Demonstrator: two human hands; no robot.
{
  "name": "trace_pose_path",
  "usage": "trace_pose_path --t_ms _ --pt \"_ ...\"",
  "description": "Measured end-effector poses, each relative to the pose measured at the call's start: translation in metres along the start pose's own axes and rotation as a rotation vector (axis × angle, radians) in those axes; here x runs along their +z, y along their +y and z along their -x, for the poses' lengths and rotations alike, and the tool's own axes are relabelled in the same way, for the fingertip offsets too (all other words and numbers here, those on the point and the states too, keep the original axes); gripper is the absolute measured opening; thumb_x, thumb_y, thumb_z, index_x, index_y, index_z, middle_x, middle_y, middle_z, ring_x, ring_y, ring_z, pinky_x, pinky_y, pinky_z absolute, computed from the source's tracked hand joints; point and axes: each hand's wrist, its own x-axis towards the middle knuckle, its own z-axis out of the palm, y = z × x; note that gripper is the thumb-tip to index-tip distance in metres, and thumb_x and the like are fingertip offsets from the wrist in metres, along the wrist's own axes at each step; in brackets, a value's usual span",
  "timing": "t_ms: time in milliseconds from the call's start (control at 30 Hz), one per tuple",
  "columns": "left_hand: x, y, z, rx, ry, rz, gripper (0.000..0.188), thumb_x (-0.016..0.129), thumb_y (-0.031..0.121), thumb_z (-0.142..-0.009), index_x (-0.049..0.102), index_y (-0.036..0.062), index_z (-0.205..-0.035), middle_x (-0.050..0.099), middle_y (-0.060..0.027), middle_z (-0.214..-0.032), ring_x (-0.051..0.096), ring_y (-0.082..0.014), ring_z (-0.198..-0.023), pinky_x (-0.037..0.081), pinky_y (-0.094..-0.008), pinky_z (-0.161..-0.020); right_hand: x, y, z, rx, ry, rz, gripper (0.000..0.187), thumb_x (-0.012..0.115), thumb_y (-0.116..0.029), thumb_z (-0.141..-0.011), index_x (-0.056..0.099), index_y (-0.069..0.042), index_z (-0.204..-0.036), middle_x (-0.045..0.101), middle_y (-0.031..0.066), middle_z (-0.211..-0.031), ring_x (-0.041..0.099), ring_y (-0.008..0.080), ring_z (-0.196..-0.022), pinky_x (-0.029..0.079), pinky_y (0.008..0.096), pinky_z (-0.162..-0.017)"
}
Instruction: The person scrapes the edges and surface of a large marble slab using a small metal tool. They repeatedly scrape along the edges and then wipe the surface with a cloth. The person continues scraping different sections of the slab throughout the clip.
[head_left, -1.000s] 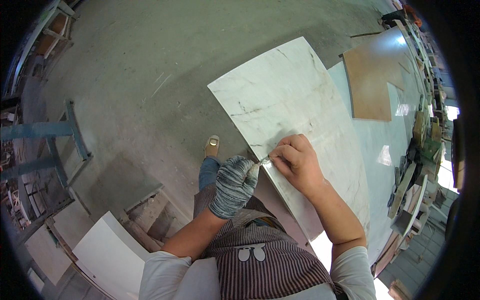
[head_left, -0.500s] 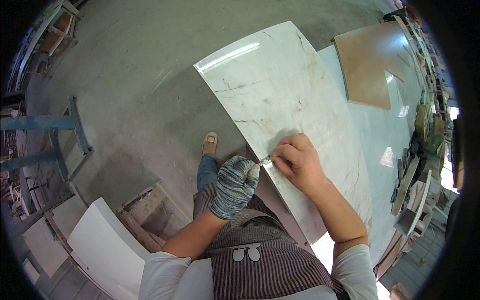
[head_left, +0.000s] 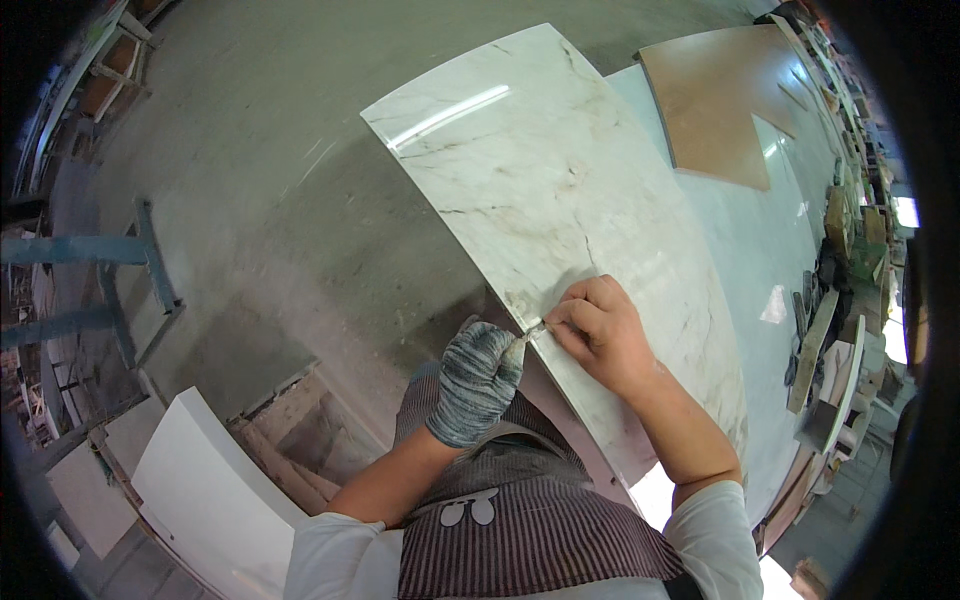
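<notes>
My left hand (head_left: 474,385), in a grey striped knit glove, is closed at the near-left edge of a marble-patterned slab (head_left: 520,190). Its thumb and finger pinch together right beside that edge. My bare right hand (head_left: 604,335) is over the slab's surface, fingers bent into a pinch just across from the left one. A small pale sliver (head_left: 535,329) shows between the two sets of fingertips, against the slab's edge. It is too small to name, and the fingers hide most of it. The slab is glossy white with grey-brown veins.
A brown panel (head_left: 705,110) lies on a pale bluish sheet (head_left: 775,225) to the right. Wood strips and other pieces line the far right. At lower left stands a white curved panel (head_left: 205,490), and a blue metal frame (head_left: 150,255) stands at left.
My view has shifted, so the slab and brown panel sit higher and further left. My foot has gone out of sight. Both hands stay pinched at the slab's edge.
</notes>
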Motion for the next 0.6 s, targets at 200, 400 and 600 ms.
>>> trace_pose_path --t_ms 200,400,600 --pt "0.012 0.008 0.013 0.047 0.021 -0.011 0.008 0.07 0.008 -0.085 0.063 0.0034 -0.086 0.059 -0.0153 -0.079 0.058 -0.0366 -0.073 0.049 -0.0474 -0.078 -0.003 0.0 0.022 0.018 -0.003 0.024 0.013 0.075 -0.005 -0.075 0.068 -0.008 -0.085 0.062 0.0085 -0.093 0.059 0.0307 -0.088 0.049 0.0409 -0.076" --pt "0.025 0.021 0.032 0.035 0.102 -0.021 0.008 0.069 0.006 -0.087 0.063 0.0034 -0.083 0.059 -0.0135 -0.076 0.059 -0.0345 -0.07 0.049 -0.0444 -0.068 -0.005 0.0 0.042 -0.017 0.014 0.01 0.015 0.076 -0.004 -0.074 0.068 -0.008 -0.086 0.062 0.0083 -0.092 0.058 0.0306 -0.088 0.049 0.0405 -0.076" --pt "0.038 0.028 0.052 0.012 0.112 -0.027 0.01 0.071 0.008 -0.087 0.063 0.0034 -0.084 0.061 -0.0154 -0.08 0.06 -0.0351 -0.074 0.05 -0.0443 -0.07 -0.009 -0.003 0.062 -0.016 0.006 0.007 0.014 0.075 -0.004 -0.075 0.068 -0.008 -0.086 0.063 0.0084 -0.093 0.059 0.0305 -0.088 0.049 0.0406 -0.076"
